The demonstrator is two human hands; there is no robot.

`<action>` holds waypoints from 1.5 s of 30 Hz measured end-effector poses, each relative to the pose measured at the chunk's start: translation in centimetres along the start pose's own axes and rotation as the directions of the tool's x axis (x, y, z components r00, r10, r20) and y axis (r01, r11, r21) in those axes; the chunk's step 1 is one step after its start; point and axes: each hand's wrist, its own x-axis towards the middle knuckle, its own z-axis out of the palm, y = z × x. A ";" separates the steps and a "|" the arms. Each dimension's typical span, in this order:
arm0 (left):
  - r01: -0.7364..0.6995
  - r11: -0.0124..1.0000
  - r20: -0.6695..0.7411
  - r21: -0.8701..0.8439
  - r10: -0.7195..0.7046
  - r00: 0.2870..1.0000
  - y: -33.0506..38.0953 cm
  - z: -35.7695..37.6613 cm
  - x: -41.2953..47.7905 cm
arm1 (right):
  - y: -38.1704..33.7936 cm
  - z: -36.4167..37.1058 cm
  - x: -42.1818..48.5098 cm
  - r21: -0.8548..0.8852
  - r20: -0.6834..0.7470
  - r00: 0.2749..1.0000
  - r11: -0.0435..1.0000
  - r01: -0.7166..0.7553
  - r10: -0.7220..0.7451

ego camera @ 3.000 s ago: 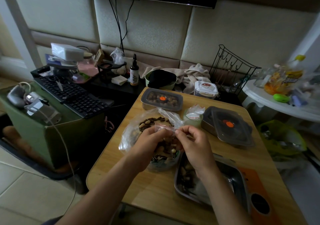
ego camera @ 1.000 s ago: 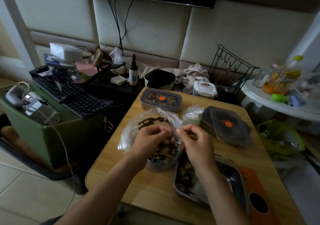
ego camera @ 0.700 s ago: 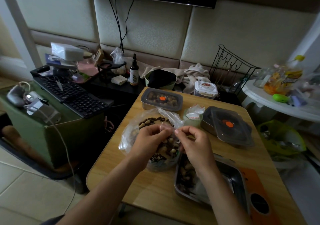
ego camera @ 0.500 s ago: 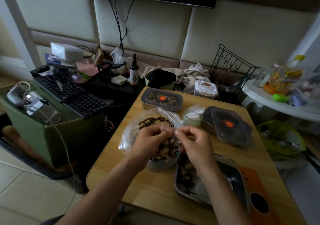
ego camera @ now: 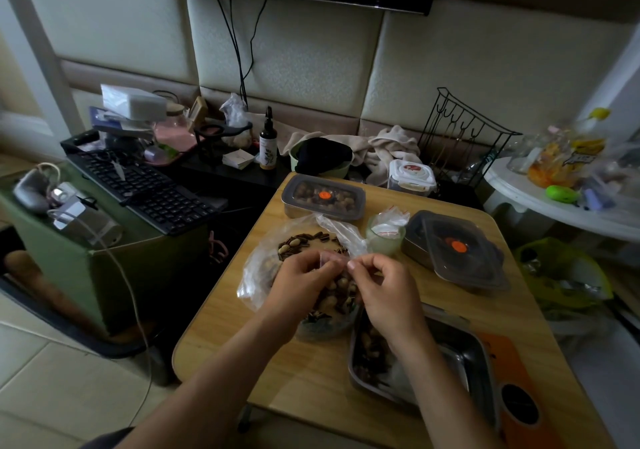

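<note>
Left hand (ego camera: 301, 284) and right hand (ego camera: 389, 291) each pinch the top edge of one clear plastic bag (ego camera: 322, 313) between thumb and fingertips. The bag, holding peanuts and seeds, sits directly beneath the grip on one wooden table (ego camera: 311, 372). One open metal tray (ego camera: 457, 355) lies under the right wrist. Beyond the grip stand two lidded containers (ego camera: 323, 197) (ego camera: 453, 246), with one cup (ego camera: 385, 241) between them.

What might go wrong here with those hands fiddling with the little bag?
Both the left hand and right hand pinch the small clear bag only by its top edge; a slip might scatter nuts. The big bag of seeds lies loose near the table edge, so a nudge from a forearm might push it toward the floor.
</note>
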 end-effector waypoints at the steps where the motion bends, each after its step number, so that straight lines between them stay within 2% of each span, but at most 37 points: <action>1: -0.004 1.000 -0.004 0.003 0.004 1.000 -0.1 0.0 0.0 | 0.0 0.1 0.0 0.001 0.001 1.000 1.000 0.003 -0.003; 12: -0.018 1.000 -0.014 -0.021 0.018 1.000 0.0 -0.2 0.0 | 0.4 -0.1 0.3 0.083 0.037 0.999 0.997 -0.004 0.001; 19: -0.003 0.993 -0.064 -0.118 -0.004 0.998 0.0 -0.5 0.3 | 0.5 0.0 0.4 0.068 0.001 1.000 0.998 -0.017 0.017; 26: -0.026 0.992 -0.031 -0.121 0.022 0.999 0.0 -0.5 0.1 | 0.3 -0.2 0.2 0.103 0.048 0.999 0.995 0.015 -0.020; 32: -0.009 0.987 -0.027 -0.159 0.005 1.000 0.1 -0.3 0.1 | 0.5 -0.1 0.5 0.092 -0.002 1.000 0.996 0.012 -0.012; 41: 0.004 0.981 0.034 -0.194 0.002 0.999 0.3 -0.5 0.1 | 0.1 -0.4 0.3 0.127 0.017 0.998 0.991 0.050 -0.053; 45: -0.016 0.986 0.003 -0.165 0.017 1.000 0.2 -0.3 0.1 | -0.3 -0.5 0.2 0.124 0.018 0.997 0.989 0.077 -0.079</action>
